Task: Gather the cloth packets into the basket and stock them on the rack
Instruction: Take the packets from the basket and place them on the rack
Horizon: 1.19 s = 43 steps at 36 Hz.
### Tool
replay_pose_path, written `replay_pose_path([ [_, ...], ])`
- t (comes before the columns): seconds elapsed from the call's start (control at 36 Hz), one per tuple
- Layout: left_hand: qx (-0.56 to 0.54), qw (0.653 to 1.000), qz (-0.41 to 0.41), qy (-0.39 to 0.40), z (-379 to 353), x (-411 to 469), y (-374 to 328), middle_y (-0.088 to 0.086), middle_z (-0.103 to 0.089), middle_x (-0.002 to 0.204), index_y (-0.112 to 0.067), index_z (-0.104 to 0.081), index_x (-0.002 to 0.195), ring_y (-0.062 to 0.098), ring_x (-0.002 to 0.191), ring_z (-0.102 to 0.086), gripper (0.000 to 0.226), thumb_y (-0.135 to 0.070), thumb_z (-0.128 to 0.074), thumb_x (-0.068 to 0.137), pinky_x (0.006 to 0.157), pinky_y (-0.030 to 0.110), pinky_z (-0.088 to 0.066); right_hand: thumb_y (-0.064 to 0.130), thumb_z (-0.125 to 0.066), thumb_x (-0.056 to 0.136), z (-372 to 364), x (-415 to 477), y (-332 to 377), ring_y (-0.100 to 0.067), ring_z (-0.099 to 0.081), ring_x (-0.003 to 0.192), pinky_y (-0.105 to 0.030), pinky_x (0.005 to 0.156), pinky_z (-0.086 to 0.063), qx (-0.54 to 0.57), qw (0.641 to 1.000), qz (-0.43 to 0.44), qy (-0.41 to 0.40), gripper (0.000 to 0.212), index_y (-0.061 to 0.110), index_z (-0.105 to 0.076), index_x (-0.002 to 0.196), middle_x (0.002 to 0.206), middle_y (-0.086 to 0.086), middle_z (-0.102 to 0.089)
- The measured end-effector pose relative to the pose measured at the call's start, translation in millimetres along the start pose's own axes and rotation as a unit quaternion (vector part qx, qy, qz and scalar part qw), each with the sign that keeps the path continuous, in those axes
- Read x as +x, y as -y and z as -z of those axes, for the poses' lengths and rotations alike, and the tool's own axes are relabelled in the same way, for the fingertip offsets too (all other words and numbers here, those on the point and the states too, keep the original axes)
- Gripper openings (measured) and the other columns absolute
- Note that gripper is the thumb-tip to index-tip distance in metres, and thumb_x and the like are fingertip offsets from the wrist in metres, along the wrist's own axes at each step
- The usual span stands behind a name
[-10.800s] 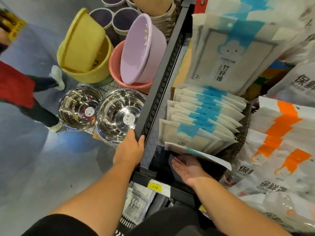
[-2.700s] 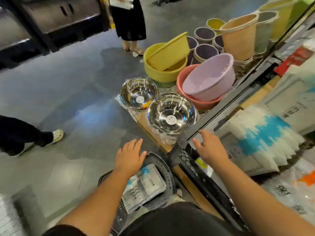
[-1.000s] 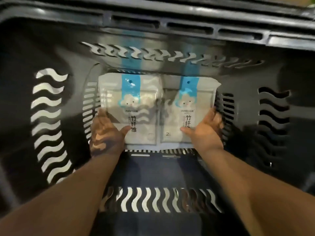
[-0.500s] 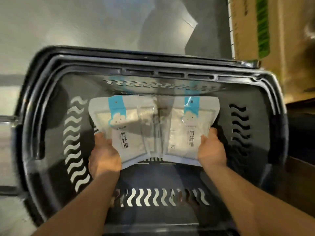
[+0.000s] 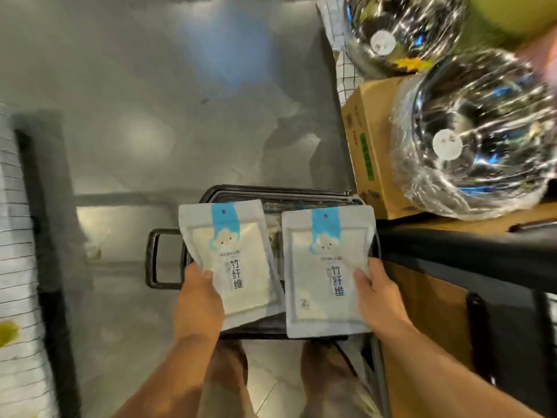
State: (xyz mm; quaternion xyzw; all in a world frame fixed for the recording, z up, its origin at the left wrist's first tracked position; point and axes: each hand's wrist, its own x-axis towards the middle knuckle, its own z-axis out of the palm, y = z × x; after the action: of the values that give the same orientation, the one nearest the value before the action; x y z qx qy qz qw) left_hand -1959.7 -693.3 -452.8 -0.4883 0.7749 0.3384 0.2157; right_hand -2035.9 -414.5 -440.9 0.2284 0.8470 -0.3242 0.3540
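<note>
Two white cloth packets with blue cloud prints are held up above the black basket on the floor. My left hand grips the left cloth packet at its lower left corner, thumb on its front. My right hand grips the right cloth packet at its lower right edge. The basket is mostly hidden behind the packets; its rim and side handle show. The black rack edge runs along the right.
Two plastic-wrapped steel bowls sit on a cardboard box at the upper right. A brown panel lies under the rack edge. Grey floor spreads to the left, where a white and black fixture stands. My legs are below the packets.
Both hands have lifted the two packets out of the basket. The view has risen, so the basket looks smaller and the bowls and box have come into sight.
</note>
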Motion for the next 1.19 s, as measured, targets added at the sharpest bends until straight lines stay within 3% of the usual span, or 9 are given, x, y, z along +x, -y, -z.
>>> replay_pose_path([
  [0.11, -0.014, 0.999, -0.033, 0.009, 58.4, -46.2, -20.9, 0.018, -0.060, 0.103, -0.015, -0.045, 0.123, 0.039, 0.096, -0.058, 0.026, -0.031, -0.034, 0.107, 0.073, 0.041, -0.040, 0.031, -0.044, 0.106, 31.2, -62.6, 44.7, -0.009, -0.065, 0.083, -0.035, 0.070, -0.055, 0.002, 0.999, 0.039, -0.015, 0.006, 0.034, -0.048, 0.108, 0.096, 0.010, -0.067],
  [0.28, -0.054, 0.990, -0.126, -0.025, 152.6, -98.4, -53.8, 0.009, -0.055, 0.078, -0.017, -0.039, 0.096, 0.019, 0.061, -0.042, 0.013, -0.025, -0.040, 0.106, 0.063, 0.036, -0.034, 0.027, -0.047, 0.105, 67.3, -146.4, 112.3, -0.004, -0.066, 0.079, -0.030, 0.069, -0.054, 0.026, 0.990, 0.129, -0.041, 0.006, 0.032, -0.048, 0.103, 0.090, 0.011, -0.068],
  [0.42, -0.094, 0.977, -0.173, -0.076, 219.5, -123.1, -68.7, 0.020, -0.064, 0.104, -0.005, -0.048, 0.121, 0.039, 0.091, -0.059, 0.025, -0.024, -0.042, 0.106, 0.070, 0.036, -0.036, 0.023, -0.047, 0.106, 86.5, -203.4, 165.2, -0.009, -0.063, 0.085, -0.026, 0.065, -0.048, 0.057, 0.978, 0.193, -0.058, 0.003, 0.024, -0.048, 0.108, 0.097, 0.007, -0.065],
  [0.53, -0.117, 0.953, -0.265, -0.088, 261.2, -142.2, -88.8, 0.000, -0.056, 0.081, -0.008, -0.046, 0.107, 0.024, 0.073, -0.055, 0.011, -0.018, -0.044, 0.105, 0.057, 0.031, -0.032, 0.025, -0.047, 0.106, 99.8, -233.6, 195.8, -0.023, -0.065, 0.089, -0.042, 0.077, -0.052, 0.064, 0.967, 0.229, -0.090, 0.014, 0.018, -0.049, 0.118, 0.100, -0.001, -0.066],
  [0.61, -0.100, 0.934, -0.327, -0.104, 279.0, -143.0, -101.4, 0.001, -0.056, 0.076, -0.012, -0.041, 0.098, 0.026, 0.069, -0.055, 0.012, -0.021, -0.045, 0.105, 0.055, 0.033, -0.035, 0.025, -0.047, 0.105, 109.8, -251.7, 208.0, -0.023, -0.063, 0.101, -0.043, 0.087, -0.052, 0.107, 0.957, 0.241, -0.121, 0.019, 0.021, -0.050, 0.124, 0.114, -0.001, -0.065],
  [0.75, -0.089, 0.909, -0.398, -0.081, 290.6, -154.8, -128.3, 0.004, -0.060, 0.081, -0.017, -0.042, 0.094, 0.029, 0.073, -0.059, 0.013, -0.025, -0.045, 0.104, 0.061, 0.040, -0.046, 0.026, -0.049, 0.105, 128.3, -275.7, 202.3, -0.019, -0.063, 0.097, -0.052, 0.088, -0.053, 0.166, 0.943, 0.234, -0.172, 0.018, 0.021, -0.049, 0.122, 0.109, 0.002, -0.065],
  [0.92, -0.061, 0.878, -0.473, -0.043, 276.1, -169.7, -169.3, 0.011, -0.059, 0.083, -0.015, -0.041, 0.092, 0.034, 0.074, -0.057, 0.015, -0.023, -0.049, 0.103, 0.062, 0.043, -0.044, 0.024, -0.050, 0.105, 151.8, -301.1, 167.2, -0.009, -0.064, 0.093, -0.046, 0.086, -0.055, 0.212, 0.920, 0.222, -0.245, 0.016, 0.021, -0.050, 0.121, 0.106, 0.008, -0.065],
  [1.03, -0.039, 0.859, -0.510, 0.008, 251.6, -192.5, -201.7, 0.004, -0.055, 0.078, -0.014, -0.040, 0.091, 0.033, 0.075, -0.055, 0.017, -0.021, -0.049, 0.103, 0.061, 0.038, -0.034, 0.021, -0.051, 0.104, 173.9, -310.0, 133.7, -0.013, -0.058, 0.092, -0.037, 0.083, -0.048, 0.219, 0.906, 0.185, -0.311, 0.022, 0.016, -0.051, 0.126, 0.105, 0.008, -0.060],
  [1.19, -0.015, 0.821, -0.564, 0.085, 195.4, -246.5, -255.9, 0.008, -0.059, 0.093, -0.016, -0.045, 0.099, 0.032, 0.085, -0.055, 0.010, -0.025, -0.050, 0.103, 0.067, 0.037, -0.034, 0.024, -0.052, 0.104, 214.4, -327.9, 69.5, -0.011, -0.057, 0.096, -0.035, 0.084, -0.047, 0.284, 0.874, 0.126, -0.373, 0.023, 0.019, -0.051, 0.126, 0.108, 0.009, -0.060],
])
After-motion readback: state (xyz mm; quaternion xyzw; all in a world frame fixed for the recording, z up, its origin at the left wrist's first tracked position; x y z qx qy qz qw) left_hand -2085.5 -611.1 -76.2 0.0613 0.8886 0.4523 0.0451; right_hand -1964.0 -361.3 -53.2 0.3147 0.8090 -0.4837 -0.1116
